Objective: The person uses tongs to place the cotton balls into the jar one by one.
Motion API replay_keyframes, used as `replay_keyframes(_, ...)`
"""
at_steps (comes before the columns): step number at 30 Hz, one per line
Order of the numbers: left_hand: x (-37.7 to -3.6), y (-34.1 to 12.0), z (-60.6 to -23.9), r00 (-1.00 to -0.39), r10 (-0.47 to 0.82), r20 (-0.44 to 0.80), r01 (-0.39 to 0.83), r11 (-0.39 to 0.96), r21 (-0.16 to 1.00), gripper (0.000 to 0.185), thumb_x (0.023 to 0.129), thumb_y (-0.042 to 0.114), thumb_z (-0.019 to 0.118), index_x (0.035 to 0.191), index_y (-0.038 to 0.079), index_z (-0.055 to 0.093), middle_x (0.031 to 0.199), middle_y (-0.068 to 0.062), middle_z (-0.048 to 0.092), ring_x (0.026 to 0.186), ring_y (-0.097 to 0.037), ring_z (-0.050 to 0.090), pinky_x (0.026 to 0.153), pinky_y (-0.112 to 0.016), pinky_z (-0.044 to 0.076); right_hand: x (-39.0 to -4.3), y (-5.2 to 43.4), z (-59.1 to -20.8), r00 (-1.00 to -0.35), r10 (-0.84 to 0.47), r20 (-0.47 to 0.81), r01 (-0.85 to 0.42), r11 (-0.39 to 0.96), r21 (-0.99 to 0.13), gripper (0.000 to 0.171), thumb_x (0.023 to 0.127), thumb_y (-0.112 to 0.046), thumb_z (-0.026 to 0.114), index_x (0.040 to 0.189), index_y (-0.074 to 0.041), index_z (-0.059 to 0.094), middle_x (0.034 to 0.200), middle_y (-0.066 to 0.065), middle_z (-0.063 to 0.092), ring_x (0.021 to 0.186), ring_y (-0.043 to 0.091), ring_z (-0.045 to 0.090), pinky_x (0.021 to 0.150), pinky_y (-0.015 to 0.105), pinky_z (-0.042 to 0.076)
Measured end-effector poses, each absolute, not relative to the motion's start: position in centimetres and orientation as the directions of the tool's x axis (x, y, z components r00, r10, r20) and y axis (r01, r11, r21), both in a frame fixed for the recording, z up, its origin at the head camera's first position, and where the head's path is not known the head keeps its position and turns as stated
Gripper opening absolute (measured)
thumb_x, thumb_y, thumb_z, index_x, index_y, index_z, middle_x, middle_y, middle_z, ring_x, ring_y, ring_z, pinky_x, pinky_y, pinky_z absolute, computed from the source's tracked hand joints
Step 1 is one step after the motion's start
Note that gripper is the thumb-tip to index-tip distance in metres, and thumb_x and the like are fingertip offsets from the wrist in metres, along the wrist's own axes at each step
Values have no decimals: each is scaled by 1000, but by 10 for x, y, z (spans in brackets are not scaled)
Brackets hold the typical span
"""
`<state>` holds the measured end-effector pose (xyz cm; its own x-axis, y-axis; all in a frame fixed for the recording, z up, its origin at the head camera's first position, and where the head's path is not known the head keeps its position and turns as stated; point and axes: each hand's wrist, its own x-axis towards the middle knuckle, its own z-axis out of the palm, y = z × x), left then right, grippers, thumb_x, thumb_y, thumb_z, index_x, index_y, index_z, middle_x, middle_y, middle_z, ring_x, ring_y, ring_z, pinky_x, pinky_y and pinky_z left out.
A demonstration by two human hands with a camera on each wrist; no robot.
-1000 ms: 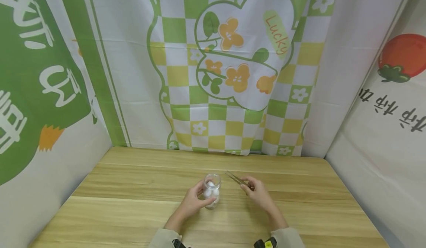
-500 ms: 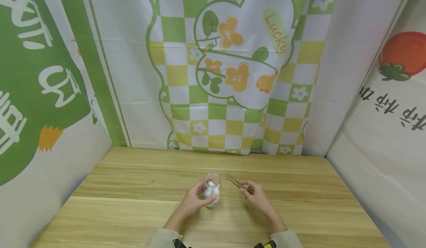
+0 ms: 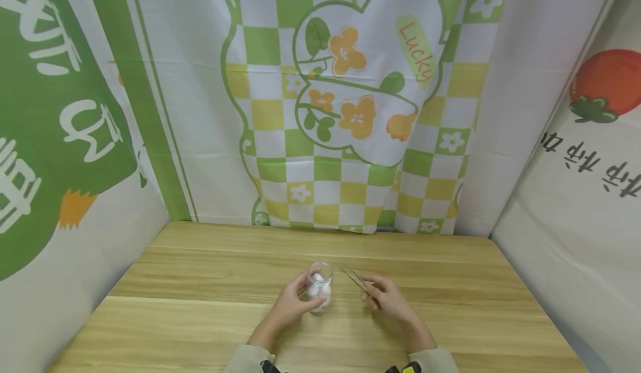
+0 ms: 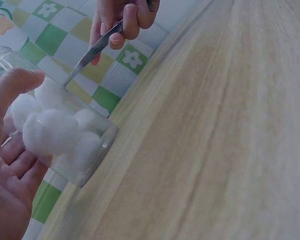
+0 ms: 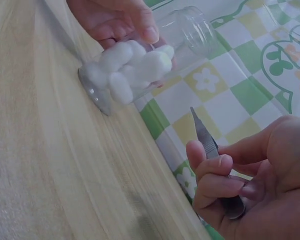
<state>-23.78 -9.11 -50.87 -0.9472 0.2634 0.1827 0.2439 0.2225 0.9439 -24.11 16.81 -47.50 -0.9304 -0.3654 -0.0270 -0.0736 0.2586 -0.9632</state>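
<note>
A clear glass jar (image 3: 320, 271) with no lid stands upright on the table. Several white cotton balls (image 5: 135, 65) fill its lower part. My left hand (image 3: 291, 302) grips the jar from the left, thumb across the front and fingers behind. To the right of the jar, my right hand (image 3: 388, 296) holds metal tweezers (image 5: 206, 137) between thumb and curled fingers. Their tips point up and toward the jar, apart from it in the head view. Nothing shows between the tips. In the left wrist view the cotton balls (image 4: 52, 130) press against the glass.
The wooden table (image 3: 210, 273) extends on all sides of the hands. Behind it hangs a green, yellow and white checked cloth (image 3: 325, 183). Printed cloth panels, one with a tomato (image 3: 608, 83), enclose the left and right sides.
The tweezers have turned slightly in my right hand, and their tips have come down a little toward me. My left hand and the jar stay in place.
</note>
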Motion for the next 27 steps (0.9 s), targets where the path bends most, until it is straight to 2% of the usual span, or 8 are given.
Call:
replay_keyframes(5,-239,-90,-509,-945,272,183,245,215,945,62,84,20,75,139,9,48,145,-19,49,135,-43,45,115,-59,37,-243,171,-478,-935,-334,-117,67,156,-985,47,100,-4,39,141,17,30,82,-2,61,55,-2,41,47,10,32)
replay_keyframes(13,-239,-91,-511,-946,269,181,243,217,946,61,83,19,75,138,10,49,143,-18,52,136,-42,46,116,-58,36,-248,174,-487,-927,-338,-164,166,24,-986,47,100,-4,40,138,22,31,78,-12,64,57,-6,47,49,7,39)
replay_keyframes(16,-239,-91,-511,-947,265,182,241,213,947,60,83,19,75,137,11,50,142,-19,53,135,-42,46,115,-57,36,-248,175,-488,-917,-354,-184,207,-29,-978,45,100,-5,40,134,24,34,77,-12,66,62,-5,56,54,6,48)
replay_keyframes(20,-239,-91,-511,-948,267,173,233,212,949,60,84,20,75,137,11,50,144,-18,52,136,-42,45,116,-58,36,-246,175,-487,-899,-370,-234,291,-107,-951,37,99,-5,42,125,22,43,79,-6,70,72,1,68,68,11,59)
replay_keyframes(23,-239,-92,-511,-947,274,169,232,216,948,61,84,21,75,139,10,49,145,-19,50,136,-43,44,116,-58,35,-246,176,-487,-893,-356,-275,339,-129,-932,36,97,-5,45,123,20,46,81,-3,73,76,5,71,74,16,61)
replay_keyframes(27,-239,-92,-511,-945,279,169,233,217,948,63,84,21,74,139,9,48,145,-19,49,136,-44,44,116,-59,35,-245,175,-487,-893,-304,-332,386,-138,-912,42,95,-6,53,127,19,45,83,1,76,77,8,73,74,19,62)
